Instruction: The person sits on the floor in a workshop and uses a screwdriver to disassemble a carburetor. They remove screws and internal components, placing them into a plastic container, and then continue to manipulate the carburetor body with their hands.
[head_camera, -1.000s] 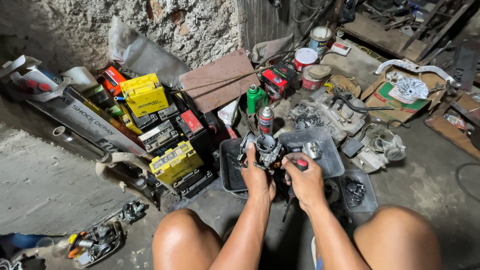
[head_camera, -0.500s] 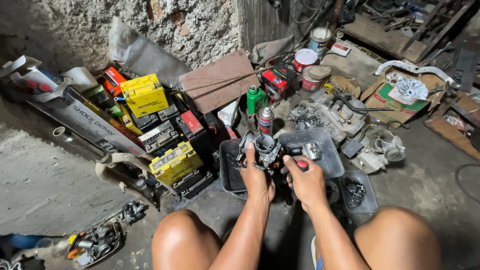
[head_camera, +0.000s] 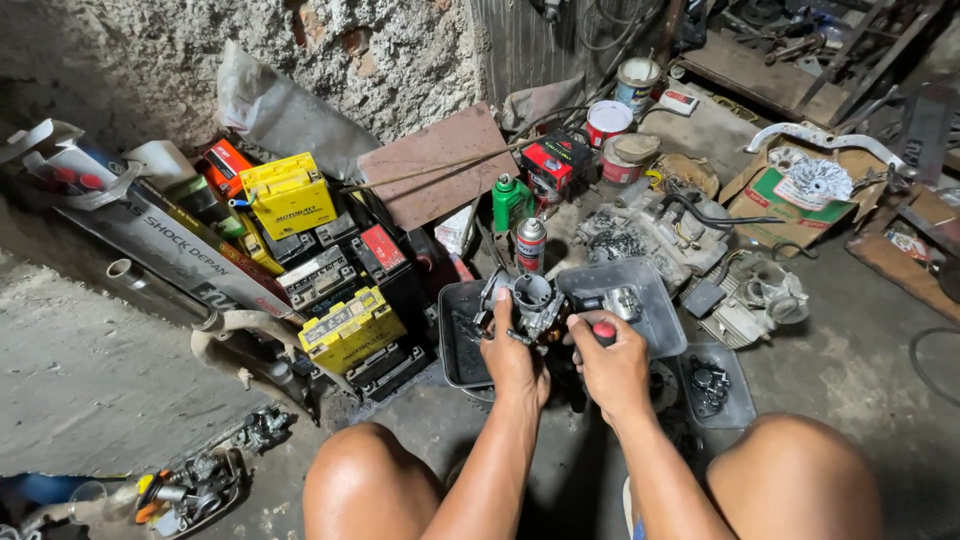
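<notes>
Knees: the person's bare knees frame the bottom edge, over a concrete floor (head_camera: 90, 390).
Left hand (head_camera: 512, 355): grip clamped on a metal carburetor (head_camera: 532, 300), held up just above a dark plastic tray (head_camera: 455, 345).
Right hand (head_camera: 612, 365): grip closed around a red-handled screwdriver (head_camera: 604, 331), whose tip, hidden from view, points toward the carburetor's side.
Second tray (head_camera: 655, 320): grey, just right of the carburetor, small metal parts inside.
Left of the hands: a yellow battery (head_camera: 352, 328) among stacked black ones.
Just beyond: a spray can (head_camera: 530, 245) and a green bottle (head_camera: 510, 200), both upright.
Farther right: an engine block (head_camera: 650, 235) on the floor.
Far edge: paint tins (head_camera: 608, 122) by the rough wall.
</notes>
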